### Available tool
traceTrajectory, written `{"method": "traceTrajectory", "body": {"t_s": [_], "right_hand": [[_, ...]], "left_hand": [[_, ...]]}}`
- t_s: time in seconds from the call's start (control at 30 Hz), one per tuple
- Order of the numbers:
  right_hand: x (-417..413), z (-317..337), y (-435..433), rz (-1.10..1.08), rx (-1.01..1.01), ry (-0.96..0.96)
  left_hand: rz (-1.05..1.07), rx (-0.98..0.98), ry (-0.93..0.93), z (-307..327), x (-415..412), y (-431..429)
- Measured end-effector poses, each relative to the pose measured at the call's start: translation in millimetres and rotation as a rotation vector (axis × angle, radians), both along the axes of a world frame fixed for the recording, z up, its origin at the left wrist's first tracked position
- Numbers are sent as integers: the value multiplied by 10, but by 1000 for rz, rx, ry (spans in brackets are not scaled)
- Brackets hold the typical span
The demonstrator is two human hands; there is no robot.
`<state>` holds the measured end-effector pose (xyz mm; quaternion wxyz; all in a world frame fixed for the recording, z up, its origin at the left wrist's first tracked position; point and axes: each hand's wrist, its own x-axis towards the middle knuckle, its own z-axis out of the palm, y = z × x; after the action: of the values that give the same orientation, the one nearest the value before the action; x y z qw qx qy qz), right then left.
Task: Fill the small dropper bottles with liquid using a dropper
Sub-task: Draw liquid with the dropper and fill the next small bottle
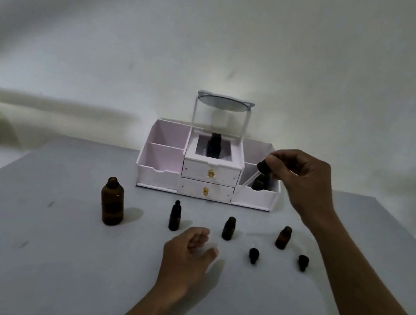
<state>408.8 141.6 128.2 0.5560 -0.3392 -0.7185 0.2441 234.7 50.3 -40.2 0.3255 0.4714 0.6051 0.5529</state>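
We think we are near the start. The left small bottle (175, 216) has its cap on. The middle bottle (228, 229) and the right bottle (283, 237) stand open on the surface (45, 253). We cannot tell if any holds liquid.

Our right hand (304, 181) pinches the dropper (263, 167) with curled fingers (280, 160), over a bottle in the white box (159, 176). Our left hand (184, 256) is loose, holding nothing.
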Motion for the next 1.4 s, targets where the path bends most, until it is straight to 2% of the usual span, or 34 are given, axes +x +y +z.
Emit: {"method": "traceTrajectory", "body": {"t_s": [0.1, 0.43, 0.83, 1.4], "right_hand": [[138, -155, 84, -38, -26, 2], [204, -528, 245, -113, -96, -59], [97, -635, 340, -137, -104, -147], [36, -698, 402, -171, -50, -238]], "left_hand": [[-47, -20, 7, -5, 175, 261], [-21, -25, 91, -3, 241, 755], [-39, 15, 167, -66, 230, 791], [-47, 32, 161, -100, 213, 809]]}}
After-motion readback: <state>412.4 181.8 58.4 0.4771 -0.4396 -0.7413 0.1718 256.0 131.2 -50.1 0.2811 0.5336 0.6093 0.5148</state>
